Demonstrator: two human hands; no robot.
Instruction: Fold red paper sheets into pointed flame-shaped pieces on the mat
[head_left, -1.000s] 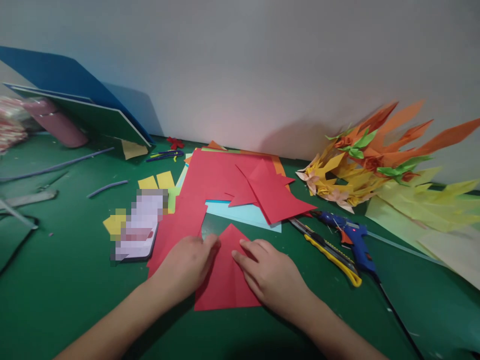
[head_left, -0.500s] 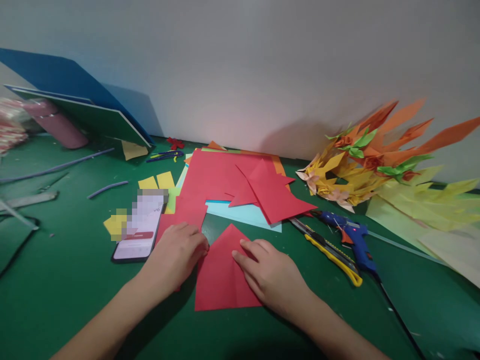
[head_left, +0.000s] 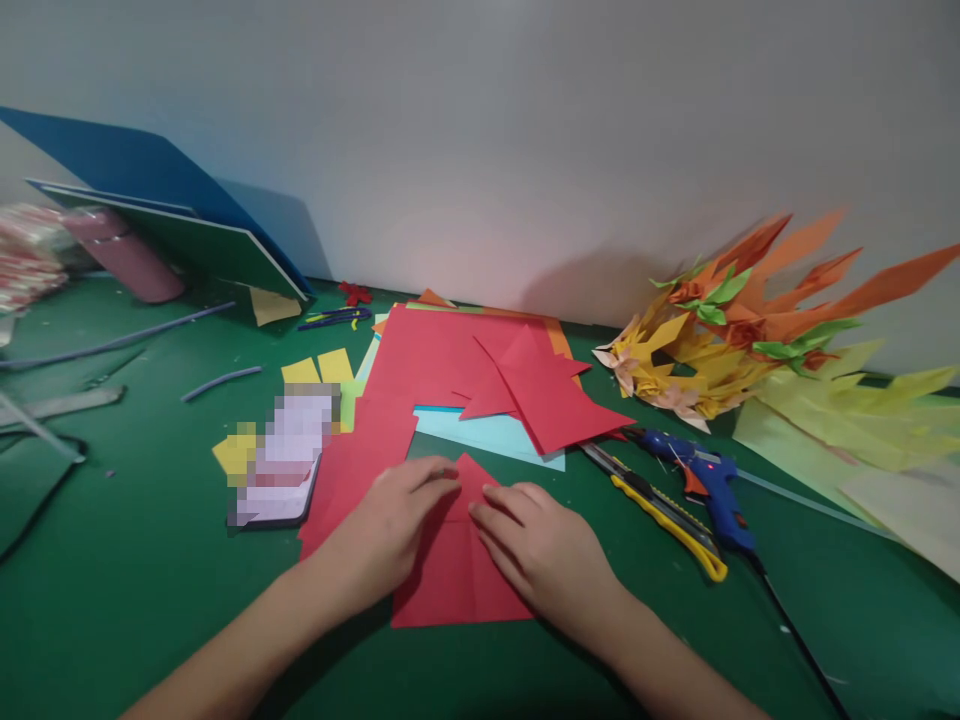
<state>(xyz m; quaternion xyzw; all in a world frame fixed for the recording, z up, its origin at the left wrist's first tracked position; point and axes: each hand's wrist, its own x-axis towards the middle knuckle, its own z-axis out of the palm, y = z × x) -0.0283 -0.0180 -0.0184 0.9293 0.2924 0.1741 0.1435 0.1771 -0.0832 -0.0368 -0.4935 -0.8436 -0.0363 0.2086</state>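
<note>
A folded red paper (head_left: 457, 575) with a pointed top lies on the green table (head_left: 150, 590) in front of me. My left hand (head_left: 390, 535) rests flat on its left side, fingers stretched toward the peak. My right hand (head_left: 544, 550) lies flat on its right side, fingertips near the middle crease. Neither hand grips anything; both press on the paper. Behind it lies a stack of red sheets (head_left: 442, 360) over a light blue sheet (head_left: 495, 432).
A phone (head_left: 281, 470) lies left of the paper on yellow scraps. A yellow utility knife (head_left: 660, 510) and a blue glue gun (head_left: 705, 485) lie to the right. Orange and yellow paper flowers (head_left: 750, 320) lean on the wall. Blue boards (head_left: 165, 210) lean at back left.
My left hand slid left off the paper toward the phone, then came back right onto the fold near the peak. The right hand stayed almost still.
</note>
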